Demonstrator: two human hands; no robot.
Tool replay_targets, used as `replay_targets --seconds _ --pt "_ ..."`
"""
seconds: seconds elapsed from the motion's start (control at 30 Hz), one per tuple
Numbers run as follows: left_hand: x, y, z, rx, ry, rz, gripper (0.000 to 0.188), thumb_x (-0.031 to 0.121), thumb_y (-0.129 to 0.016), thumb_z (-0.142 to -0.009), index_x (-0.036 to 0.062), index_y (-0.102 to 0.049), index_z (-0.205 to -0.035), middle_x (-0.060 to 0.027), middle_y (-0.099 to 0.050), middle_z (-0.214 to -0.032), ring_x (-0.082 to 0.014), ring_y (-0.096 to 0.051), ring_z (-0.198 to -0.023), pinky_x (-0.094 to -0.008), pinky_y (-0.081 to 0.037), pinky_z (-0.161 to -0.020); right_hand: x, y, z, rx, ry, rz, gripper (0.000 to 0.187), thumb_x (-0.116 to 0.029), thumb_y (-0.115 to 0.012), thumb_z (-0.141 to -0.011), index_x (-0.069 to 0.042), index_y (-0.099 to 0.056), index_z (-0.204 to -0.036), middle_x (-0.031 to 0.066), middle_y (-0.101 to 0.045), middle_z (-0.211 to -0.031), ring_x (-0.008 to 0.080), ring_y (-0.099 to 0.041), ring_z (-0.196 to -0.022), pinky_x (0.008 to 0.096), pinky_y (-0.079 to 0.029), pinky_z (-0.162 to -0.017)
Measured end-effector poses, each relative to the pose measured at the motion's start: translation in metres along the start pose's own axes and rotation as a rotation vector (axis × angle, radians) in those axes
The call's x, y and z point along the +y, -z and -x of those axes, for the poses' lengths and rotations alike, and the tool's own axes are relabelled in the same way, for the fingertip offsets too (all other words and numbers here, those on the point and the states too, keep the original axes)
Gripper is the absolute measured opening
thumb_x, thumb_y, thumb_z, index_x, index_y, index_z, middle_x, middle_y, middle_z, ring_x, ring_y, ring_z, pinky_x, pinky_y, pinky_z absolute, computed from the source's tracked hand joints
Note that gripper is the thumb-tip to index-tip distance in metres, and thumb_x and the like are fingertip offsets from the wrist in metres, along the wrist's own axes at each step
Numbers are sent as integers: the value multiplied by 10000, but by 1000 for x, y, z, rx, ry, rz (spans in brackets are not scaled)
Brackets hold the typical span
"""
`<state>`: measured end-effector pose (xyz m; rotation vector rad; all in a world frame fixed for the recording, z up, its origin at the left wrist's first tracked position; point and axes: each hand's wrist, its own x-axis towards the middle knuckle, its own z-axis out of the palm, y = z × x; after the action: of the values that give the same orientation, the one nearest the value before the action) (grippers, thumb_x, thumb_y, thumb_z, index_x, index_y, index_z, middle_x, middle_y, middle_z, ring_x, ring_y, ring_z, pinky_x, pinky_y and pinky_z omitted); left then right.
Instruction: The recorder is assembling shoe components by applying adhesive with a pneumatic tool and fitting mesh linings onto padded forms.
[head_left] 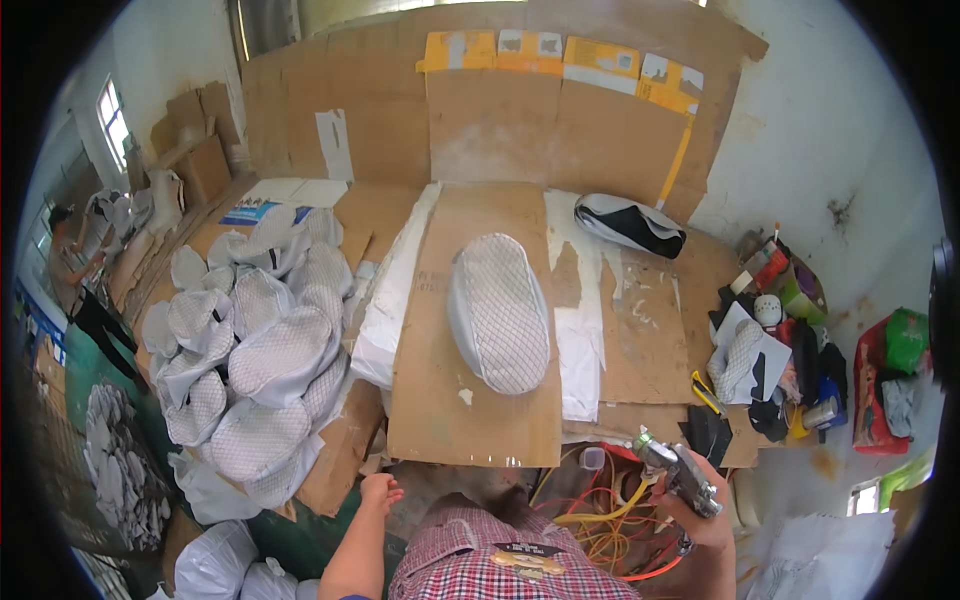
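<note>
My right hand (697, 508) grips a metal spray gun (680, 475) with a yellow hose running to it, held over the front right of the bench. In front of my body, my left hand (380, 492) is closed with fingers curled and nothing visible in it, near the front left corner of a cardboard board (475, 430). On that board lies an oval, padded white-and-grey fabric piece (503, 315) with a diamond quilted pattern. Neither hand touches it. Behind it to the right rests a similar piece (630, 225) showing a black part.
A heap of similar quilted pieces (270, 360) covers the bench's left side. At right are a yellow cutter knife (706, 393), black scraps (708, 433) and assorted containers. Orange and yellow hoses (600, 520) tangle below the front edge. Another person (75, 260) stands far left.
</note>
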<state>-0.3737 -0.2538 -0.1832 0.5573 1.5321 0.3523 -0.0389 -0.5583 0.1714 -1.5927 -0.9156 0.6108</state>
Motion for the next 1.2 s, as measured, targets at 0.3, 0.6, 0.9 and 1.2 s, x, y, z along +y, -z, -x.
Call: replay_targets --seconds 0.3,0.6,0.9,1.2 --pt "-18 15 7 159 37 -104 110 55 -532 -751 54 -550 -859 -72 -545 -679 -211 -544 -457 -321 -460 -403 -13 23 23 -52 -145 69 510 47 -607 -705 16 -457 -1191 55 -585 -834 112 -566 -714 243 -467 -639" --pt "-21 -6 10 240 -68 -149 140 55 -515 -769 78 -473 -900 -83 -549 -699 -219 -552 -460 -319 -464 -387 -6 35 24 -139 -230 -26 506 49 -613 -703 12 -473 -1187 51 -586 -800 109 -568 -715 244 -462 -631" --pt "41 -92 37 -67 -258 -55 236 51 -568 -754 60 -524 -986 -66 -577 -739 -161 -583 -552 -266 -477 -445 -6 70 21 -127 -241 178 457 56 -632 -691 10 -514 -1130 68 -598 -861 102 -569 -745 242 -463 -663" --pt "75 -266 69 -263 -297 241 211 82 -573 -789 53 -490 -980 -75 -560 -802 -183 -573 -609 -260 -474 -507 4 63 -14 83 -65 -117 561 49 -607 -712 29 -401 -1234 88 -588 -822 151 -596 -707 256 -489 -625"
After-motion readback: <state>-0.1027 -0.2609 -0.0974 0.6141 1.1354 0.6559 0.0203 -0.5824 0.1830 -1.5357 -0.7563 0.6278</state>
